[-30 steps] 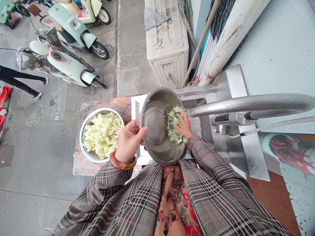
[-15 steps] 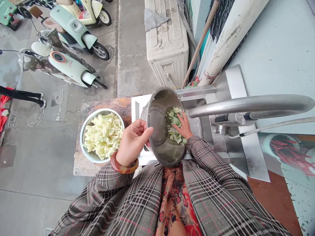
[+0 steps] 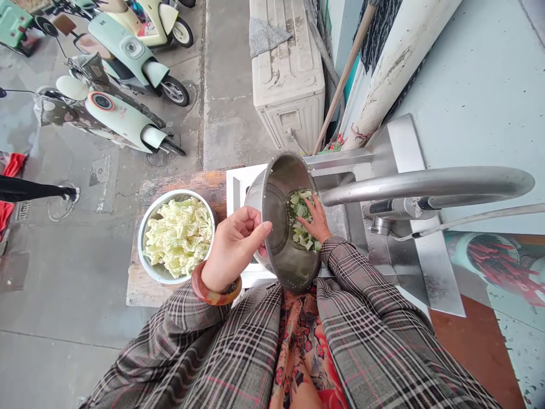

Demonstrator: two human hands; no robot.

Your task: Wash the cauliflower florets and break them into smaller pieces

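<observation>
My left hand (image 3: 240, 241) grips the left rim of a deep metal basin (image 3: 276, 213), thumb over the edge and the other fingers partly hidden behind it. The basin is tilted steeply to the right, toward the sink. Low in it lie water and pale green leaf scraps (image 3: 300, 236). My right hand (image 3: 315, 218) is inside the basin with its fingers spread over the scraps, holding none that I can see. To the left, a white-rimmed bowl (image 3: 147, 264) heaped with cauliflower florets (image 3: 179, 236) stands on a wooden board.
A stainless sink (image 3: 374, 250) with a thick curved faucet (image 3: 430, 182) lies at the right. The wooden board (image 3: 140, 292) is on the left. Beyond stand a dusty white outdoor unit (image 3: 287, 74), a white pipe (image 3: 395, 74) and parked scooters (image 3: 123, 119). A passer-by's leg (image 3: 34, 188) shows far left.
The basin has tipped further to the right, its left rim moving slightly right along with my left hand. My right hand stays on the scraps. The passer-by's legs have shifted.
</observation>
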